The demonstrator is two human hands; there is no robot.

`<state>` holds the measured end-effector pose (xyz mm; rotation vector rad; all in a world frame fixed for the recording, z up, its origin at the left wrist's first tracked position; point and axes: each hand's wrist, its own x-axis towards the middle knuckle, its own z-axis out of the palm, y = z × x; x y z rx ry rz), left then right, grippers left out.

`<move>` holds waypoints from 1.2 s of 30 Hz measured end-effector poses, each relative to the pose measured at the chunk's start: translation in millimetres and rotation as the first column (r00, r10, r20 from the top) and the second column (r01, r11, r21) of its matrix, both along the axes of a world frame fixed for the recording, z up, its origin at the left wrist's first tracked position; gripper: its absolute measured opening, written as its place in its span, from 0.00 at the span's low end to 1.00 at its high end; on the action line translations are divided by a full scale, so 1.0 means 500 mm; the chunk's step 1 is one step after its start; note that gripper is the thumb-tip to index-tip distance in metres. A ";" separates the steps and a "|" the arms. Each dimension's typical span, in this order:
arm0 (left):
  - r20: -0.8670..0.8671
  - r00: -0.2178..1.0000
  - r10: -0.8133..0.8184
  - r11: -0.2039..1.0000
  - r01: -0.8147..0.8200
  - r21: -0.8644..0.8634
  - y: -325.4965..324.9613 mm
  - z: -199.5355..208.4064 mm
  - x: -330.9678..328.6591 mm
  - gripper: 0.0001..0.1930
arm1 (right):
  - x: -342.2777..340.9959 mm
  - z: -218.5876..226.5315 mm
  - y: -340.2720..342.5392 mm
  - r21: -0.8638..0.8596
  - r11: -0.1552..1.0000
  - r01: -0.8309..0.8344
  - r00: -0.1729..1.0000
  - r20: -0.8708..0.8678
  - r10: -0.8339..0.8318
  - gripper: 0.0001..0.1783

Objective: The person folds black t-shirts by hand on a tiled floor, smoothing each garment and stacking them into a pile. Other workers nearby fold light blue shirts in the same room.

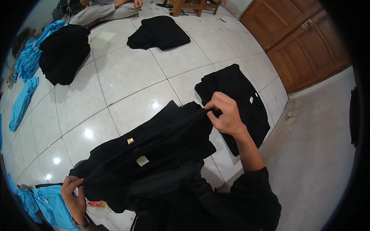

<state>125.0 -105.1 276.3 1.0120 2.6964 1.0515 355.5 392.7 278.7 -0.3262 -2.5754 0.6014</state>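
Note:
A black garment (165,138) is stretched out in front of me, between my two hands. My left hand (74,194) pinches its near-left edge, and a metal-banded watch (82,223) sits on that wrist. The opposite edge, up to the right, is pinched between the thumb and fingers of my right hand (226,114). Two small tags show on the cloth, a yellow-and-white one (130,141) and a pale one (142,160). Just beyond my right hand lies a stack of folded black garments (241,88) with small pale tags.
Another folded black pile (160,34) lies farther off on the tiled floor (127,81). Black cloth (64,54) and light-blue garments (29,57) are heaped at the far left. More blue garments (52,206) lie near my left hand. A seated person (110,11) is beyond, and a wooden door (304,42) stands right.

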 end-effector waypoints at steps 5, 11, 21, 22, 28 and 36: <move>-0.037 0.999 -0.014 1.000 0.013 -0.012 -0.014 -0.009 -0.003 0.15 | 0.002 0.003 0.000 -0.075 0.996 -0.052 0.996 -0.077 0.047 0.11; 0.190 0.979 -0.069 0.991 0.089 -0.097 -0.047 0.012 0.044 0.13 | 0.086 0.079 0.004 -0.473 0.877 -0.086 0.862 0.407 0.303 0.08; 0.179 0.981 0.070 0.994 -0.054 -0.092 -0.051 0.003 0.056 0.09 | -0.069 -0.170 0.031 -0.584 0.802 0.129 0.861 0.467 0.200 0.07; 0.167 0.983 0.082 0.993 -0.066 -0.098 -0.060 0.005 0.059 0.09 | -0.087 -0.191 0.023 -0.609 0.785 0.111 0.848 0.470 0.245 0.09; 0.241 0.951 0.193 0.980 -0.176 -0.094 -0.106 -0.022 0.083 0.08 | -0.156 -0.281 -0.054 -0.412 0.907 0.089 0.820 0.547 0.168 0.11; 0.236 0.960 0.152 0.986 -0.132 -0.097 -0.095 -0.065 0.065 0.09 | -0.209 -0.343 -0.096 -0.034 0.996 0.079 0.800 0.599 -0.043 0.09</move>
